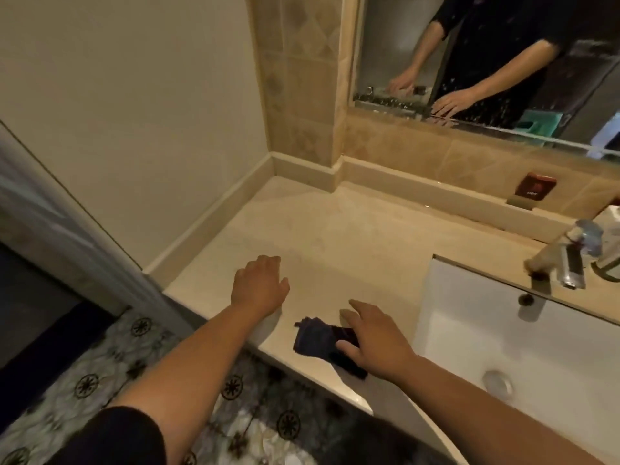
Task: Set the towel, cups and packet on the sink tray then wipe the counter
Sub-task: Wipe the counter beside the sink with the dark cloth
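Note:
A dark blue cloth (pixel 318 338) lies crumpled on the beige stone counter (pixel 352 236) near its front edge. My right hand (pixel 372 340) presses flat on the cloth's right part, fingers spread, thumb against the fabric. My left hand (pixel 260 285) rests palm down on the bare counter to the left of the cloth, holding nothing. No towel, cups or packet are in sight on this stretch of counter; the tray is not clearly in view.
A white sink basin (pixel 503 330) with a metal drain (pixel 498 384) sits to the right, a chrome tap (pixel 570 260) behind it. A small red box (pixel 535 187) stands by the back wall. A mirror (pixel 486 62) hangs above. Patterned floor tiles (pixel 100 374) lie below the counter edge.

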Available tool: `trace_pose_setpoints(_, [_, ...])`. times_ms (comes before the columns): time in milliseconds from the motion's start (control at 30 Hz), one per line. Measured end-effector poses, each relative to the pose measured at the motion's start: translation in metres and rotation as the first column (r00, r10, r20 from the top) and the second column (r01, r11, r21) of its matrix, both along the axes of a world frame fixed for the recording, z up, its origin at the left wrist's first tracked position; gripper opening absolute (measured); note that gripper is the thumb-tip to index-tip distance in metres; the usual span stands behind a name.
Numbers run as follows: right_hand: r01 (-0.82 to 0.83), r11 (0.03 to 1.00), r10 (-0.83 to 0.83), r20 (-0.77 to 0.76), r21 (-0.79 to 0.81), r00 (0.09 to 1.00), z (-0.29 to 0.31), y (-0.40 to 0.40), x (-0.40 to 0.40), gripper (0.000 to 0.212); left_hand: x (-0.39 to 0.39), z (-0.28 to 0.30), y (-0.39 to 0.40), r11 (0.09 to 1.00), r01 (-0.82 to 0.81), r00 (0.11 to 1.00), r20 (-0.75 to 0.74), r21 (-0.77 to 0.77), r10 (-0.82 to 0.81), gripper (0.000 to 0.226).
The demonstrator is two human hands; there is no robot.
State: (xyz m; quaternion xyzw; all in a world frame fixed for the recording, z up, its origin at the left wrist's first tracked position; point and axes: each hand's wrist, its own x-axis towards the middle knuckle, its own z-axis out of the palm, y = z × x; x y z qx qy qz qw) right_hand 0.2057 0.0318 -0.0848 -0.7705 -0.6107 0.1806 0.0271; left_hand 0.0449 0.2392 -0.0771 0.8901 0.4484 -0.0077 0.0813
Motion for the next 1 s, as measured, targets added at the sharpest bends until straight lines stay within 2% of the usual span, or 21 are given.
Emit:
trace_pose_setpoints(133, [-0.227, 0.972, 0.235, 0.163, -0.063, 0.958, -0.021, 0.009, -0.03, 0.078, -0.016, -0.029, 0.039, 0.997, -0.077, 0.997, 0.016, -0.008, 0.077, 0.055])
trace_pose_setpoints(200, [-0.244, 0.963, 0.263, 0.214, -0.11, 0.941, -0.033, 0.013, -0.039, 0.082, -0.023, -0.048, 0.055, 0.994, -0.108, 0.994, 0.005, -0.005, 0.108, 0.056])
trace_pose_setpoints(300, [-0.242, 0.949, 0.279, 0.178, -0.204, 0.944, -0.043, 0.015, -0.043, 0.09, -0.027, -0.074, 0.081, 0.988, -0.152, 0.988, -0.036, -0.038, 0.151, 0.06])
trace_pose_setpoints(367, [-0.272, 0.946, 0.302, 0.176, -0.177, 0.937, -0.048, 0.004, -0.051, 0.082, -0.027, -0.088, 0.098, 0.986, -0.161, 0.985, -0.068, -0.04, 0.159, 0.061])
trace_pose_setpoints(467, [-0.399, 0.909, 0.413, 0.136, -0.119, 0.901, -0.052, -0.016, -0.07, 0.051, -0.025, -0.104, 0.113, 0.985, -0.168, 0.984, -0.071, -0.041, 0.164, 0.063])
trace_pose_setpoints(500, [-0.387, 0.914, 0.401, 0.117, -0.126, 0.909, -0.048, -0.02, -0.076, 0.038, -0.025, -0.108, 0.115, 0.984, -0.172, 0.984, -0.06, -0.048, 0.169, 0.063])
trace_pose_setpoints(533, [-0.345, 0.924, 0.352, 0.017, -0.166, 0.936, -0.041, -0.018, -0.078, 0.037, -0.024, -0.111, 0.116, 0.983, -0.177, 0.984, -0.045, -0.056, 0.175, 0.064])
trace_pose_setpoints(567, [-0.257, 0.954, 0.232, -0.164, -0.152, 0.959, -0.032, -0.016, -0.08, 0.05, -0.024, -0.113, 0.116, 0.982, -0.182, 0.983, -0.032, -0.058, 0.181, 0.065])
trace_pose_setpoints(600, [-0.165, 0.985, 0.136, -0.334, -0.058, 0.933, -0.028, -0.014, -0.078, 0.052, -0.024, -0.115, 0.116, 0.981, -0.184, 0.983, -0.023, -0.053, 0.183, 0.065])
trace_pose_setpoints(633, [-0.06, 0.995, 0.013, -0.506, -0.076, 0.862, -0.026, -0.011, -0.073, 0.043, -0.024, -0.116, 0.116, 0.982, -0.183, 0.983, -0.017, -0.043, 0.182, 0.065])
trace_pose_setpoints(667, [0.063, 0.983, -0.163, -0.653, -0.174, 0.739, -0.02, -0.007, -0.067, 0.045, -0.025, -0.116, 0.115, 0.983, -0.179, 0.984, -0.009, -0.035, 0.178, 0.065])
trace_pose_setpoints(700, [0.194, 0.935, -0.353, -0.741, -0.296, 0.571, -0.013, -0.001, -0.059, 0.051, -0.025, -0.116, 0.115, 0.984, -0.174, 0.985, 0.001, -0.028, 0.174, 0.064])
trace_pose_setpoints(733, [0.309, 0.861, -0.496, -0.803, -0.405, 0.33, -0.005, 0.007, -0.049, 0.052, -0.025, -0.117, 0.115, 0.985, -0.171, 0.985, 0.01, -0.017, 0.171, 0.063])
trace_pose_setpoints(767, [0.373, 0.797, -0.547, -0.83, -0.474, 0.114, 0.0, 0.017, -0.037, 0.048, -0.025, -0.117, 0.116, 0.986, -0.168, 0.986, 0.014, -0.005, 0.168, 0.062])
trace_pose_setpoints(800, [0.404, 0.76, -0.544, -0.838, -0.509, -0.031, 0.006, 0.03, -0.021, 0.041, -0.025, -0.118, 0.117, 0.986, -0.167, 0.986, 0.016, 0.004, 0.167, 0.062])
trace_pose_setpoints(833, [0.44, 0.752, -0.511, -0.856, -0.492, -0.084, 0.009, 0.043, -0.001, 0.036, -0.026, -0.119, 0.116, 0.986, -0.168, 0.986, 0.017, 0.01, 0.167, 0.062])
trace_pose_setpoints(867, [0.487, 0.752, -0.472, -0.879, -0.443, -0.071, 0.014, 0.059, 0.022, 0.033, -0.026, -0.12, 0.116, 0.986, -0.168, 0.985, 0.025, 0.017, 0.168, 0.062])
trace_pose_setpoints(900, [0.546, 0.753, -0.434, -0.901, -0.368, -0.009, 0.018, 0.076, 0.047, 0.03, -0.026, -0.12, 0.116, 0.986, -0.166, 0.985, 0.041, 0.031, 0.165, 0.062])
trace_pose_setpoints(967, [0.664, 0.723, -0.375, -0.915, -0.191, 0.146, 0.026, 0.117, 0.097, 0.021, -0.025, -0.121, 0.115, 0.984, -0.167, 0.984, 0.071, 0.057, 0.163, 0.061])
trace_pose_setpoints(1000, [0.712, 0.696, -0.377, -0.89, -0.09, 0.256, 0.024, 0.139, 0.121, 0.019, -0.024, -0.121, 0.115, 0.983, -0.173, 0.983, 0.078, 0.058, 0.169, 0.061])
